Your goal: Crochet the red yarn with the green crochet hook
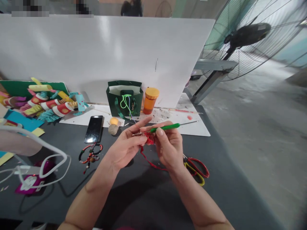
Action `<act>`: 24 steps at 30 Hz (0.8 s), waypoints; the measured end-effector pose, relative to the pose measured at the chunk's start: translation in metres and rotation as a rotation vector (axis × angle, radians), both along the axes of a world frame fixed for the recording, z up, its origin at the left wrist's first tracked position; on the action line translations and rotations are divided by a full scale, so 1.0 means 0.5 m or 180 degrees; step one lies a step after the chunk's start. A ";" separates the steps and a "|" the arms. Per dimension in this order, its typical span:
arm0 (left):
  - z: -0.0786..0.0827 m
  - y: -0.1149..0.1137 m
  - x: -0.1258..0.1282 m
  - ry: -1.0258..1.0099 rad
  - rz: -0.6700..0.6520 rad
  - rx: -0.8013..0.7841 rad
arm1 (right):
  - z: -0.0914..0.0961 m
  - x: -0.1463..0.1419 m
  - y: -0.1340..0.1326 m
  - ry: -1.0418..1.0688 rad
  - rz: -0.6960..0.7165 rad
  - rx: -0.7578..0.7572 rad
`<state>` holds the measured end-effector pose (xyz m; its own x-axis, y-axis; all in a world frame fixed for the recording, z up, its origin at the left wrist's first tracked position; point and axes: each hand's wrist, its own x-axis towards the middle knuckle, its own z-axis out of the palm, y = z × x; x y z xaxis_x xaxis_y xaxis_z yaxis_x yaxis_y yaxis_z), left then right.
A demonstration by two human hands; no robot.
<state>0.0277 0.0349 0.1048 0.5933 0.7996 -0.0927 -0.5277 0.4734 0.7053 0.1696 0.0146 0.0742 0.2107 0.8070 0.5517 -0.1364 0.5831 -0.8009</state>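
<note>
two pinches: our left hand (126,144) grips red yarn (149,139), our right hand (169,146) a green crochet hook (165,127); slack fingers could drop either.

Head-worn view, forward and down onto left hand (126,147), right hand (169,148)

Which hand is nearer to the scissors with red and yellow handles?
Right. The right hand is just beside the scissors; the left hand lies farther off, beyond it.

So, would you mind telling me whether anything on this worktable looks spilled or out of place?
The white sheet is littered with dark flecks and a red blot, like spilled residue.
</note>
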 end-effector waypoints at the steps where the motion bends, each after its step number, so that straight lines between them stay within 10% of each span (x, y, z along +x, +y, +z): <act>1: 0.001 -0.001 0.000 -0.0014 0.0022 0.0025 | -0.002 -0.004 -0.002 0.0070 -0.0027 -0.0031; 12: -0.003 -0.001 0.007 0.0077 0.0744 0.0080 | 0.000 -0.002 -0.011 -0.1394 -0.1049 0.1343; 24: -0.014 0.011 -0.016 0.0107 0.0089 0.0112 | 0.006 -0.005 -0.026 -0.0406 -0.1231 0.0015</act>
<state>0.0197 0.0406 0.0979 0.5676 0.8190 -0.0839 -0.5161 0.4334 0.7388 0.1670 0.0015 0.0772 0.4277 0.6791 0.5966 0.1939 0.5757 -0.7943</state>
